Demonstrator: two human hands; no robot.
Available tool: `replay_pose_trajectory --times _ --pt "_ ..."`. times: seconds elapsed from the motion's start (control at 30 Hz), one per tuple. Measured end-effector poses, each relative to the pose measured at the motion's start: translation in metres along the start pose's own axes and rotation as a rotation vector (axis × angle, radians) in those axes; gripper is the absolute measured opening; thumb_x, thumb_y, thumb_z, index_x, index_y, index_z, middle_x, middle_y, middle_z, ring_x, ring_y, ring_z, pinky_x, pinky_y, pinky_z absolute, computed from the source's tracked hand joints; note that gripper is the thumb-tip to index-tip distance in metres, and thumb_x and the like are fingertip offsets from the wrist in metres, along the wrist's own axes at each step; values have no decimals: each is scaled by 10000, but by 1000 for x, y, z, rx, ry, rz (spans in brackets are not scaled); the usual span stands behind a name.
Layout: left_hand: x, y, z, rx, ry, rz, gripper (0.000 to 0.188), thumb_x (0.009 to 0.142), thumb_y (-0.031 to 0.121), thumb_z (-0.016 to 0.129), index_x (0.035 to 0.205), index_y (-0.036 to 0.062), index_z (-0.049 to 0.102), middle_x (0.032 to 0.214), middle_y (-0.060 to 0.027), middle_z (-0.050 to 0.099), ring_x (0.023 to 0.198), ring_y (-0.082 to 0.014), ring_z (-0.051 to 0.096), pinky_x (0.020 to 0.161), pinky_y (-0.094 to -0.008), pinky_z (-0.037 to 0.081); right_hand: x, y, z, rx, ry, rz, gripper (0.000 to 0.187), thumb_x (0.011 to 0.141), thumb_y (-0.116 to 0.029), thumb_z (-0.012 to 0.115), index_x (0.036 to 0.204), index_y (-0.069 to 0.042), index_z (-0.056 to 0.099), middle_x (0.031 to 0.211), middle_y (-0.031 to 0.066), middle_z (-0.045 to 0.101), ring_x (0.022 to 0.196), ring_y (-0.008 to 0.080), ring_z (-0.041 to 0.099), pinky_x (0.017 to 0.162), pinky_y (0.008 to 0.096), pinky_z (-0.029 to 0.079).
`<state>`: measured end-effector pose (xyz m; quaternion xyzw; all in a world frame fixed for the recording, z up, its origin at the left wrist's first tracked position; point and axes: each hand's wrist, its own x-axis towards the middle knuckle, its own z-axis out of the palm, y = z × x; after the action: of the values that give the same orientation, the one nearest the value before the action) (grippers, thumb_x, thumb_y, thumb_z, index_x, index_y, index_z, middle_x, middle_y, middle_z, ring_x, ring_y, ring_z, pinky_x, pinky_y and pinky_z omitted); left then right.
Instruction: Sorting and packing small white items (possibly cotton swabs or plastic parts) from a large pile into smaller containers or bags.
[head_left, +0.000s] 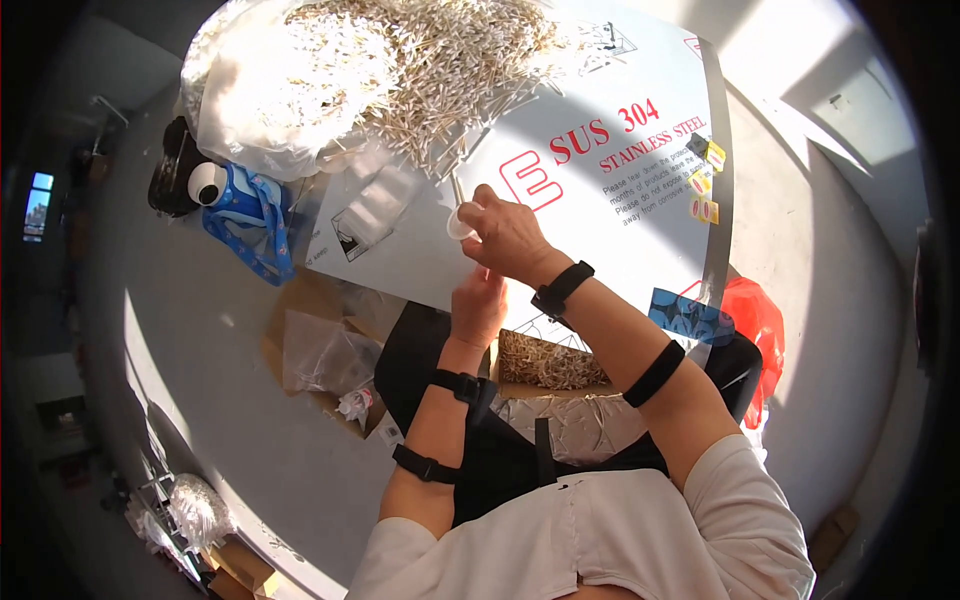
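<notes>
Over the near part of a film-covered metal table (590, 255), my two hands are close together. My right hand (512, 238) has its fingers curled at a small translucent round container (460, 224). Thin cotton swabs (460, 188) stick up beside its rim. Just below, my left hand (478, 308) is closed with its fingertips raised toward the right hand; what they grip is hidden. A large loose pile of cotton swabs (450, 85) spreads beyond the hands, spilling from a white plastic bag (245, 120) at the far left.
Clear plastic packets (385, 205) lie left of my hands. A blue bag (245, 225) hangs at the table's left edge, a red bag (757, 325) at right. Below the near edge stand a box of swabs (550, 365) and a cardboard box (285, 310) with clear bags.
</notes>
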<state>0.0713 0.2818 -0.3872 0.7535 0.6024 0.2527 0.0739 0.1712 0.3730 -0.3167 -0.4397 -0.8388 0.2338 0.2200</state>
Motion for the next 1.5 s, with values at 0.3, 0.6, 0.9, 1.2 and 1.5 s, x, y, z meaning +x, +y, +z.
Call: replay_pose_trajectory --times 0.3,0.6,0.9,1.2,1.5 --pt "100 -46 4 38 171 -243 41 833 57 564 873 51 564 832 -169 608 755 -409 610 641 -473 502 -87 50 -90 30 411 109 331 647 -62 731 957 -82 618 1026 88 610 799 300 654 683 356 535" --pt "115 -37 20 -71 176 -157 162 800 56 615 953 31 569 916 -176 594 850 -396 597 735 -451 502 -233 69 -100 10 590 389 316 650 -100 740 942 -62 625 992 121 576 949 297 529 850 379 431" --pt "98 32 52 -150 -79 68 94 793 -6 551 872 44 547 841 -139 611 827 -373 599 710 -460 485 -313 108 -69 -77 825 610 338 656 -69 760 956 -63 605 1042 118 585 976 308 540 850 385 454" --pt "29 -4 6 -13 285 -281 82 798 52 579 879 64 588 842 -113 616 753 -332 610 635 -416 498 -198 59 -56 177 467 257 386 677 -44 748 1007 -75 552 1067 125 555 837 329 625 711 379 536" --pt "-5 -4 15 -4 122 -283 299 767 259 687 1008 107 599 893 -112 655 864 -333 626 667 -399 508 8 -24 43 116 76 3 264 750 -69 631 996 -25 544 1051 185 526 821 371 628 720 442 531"
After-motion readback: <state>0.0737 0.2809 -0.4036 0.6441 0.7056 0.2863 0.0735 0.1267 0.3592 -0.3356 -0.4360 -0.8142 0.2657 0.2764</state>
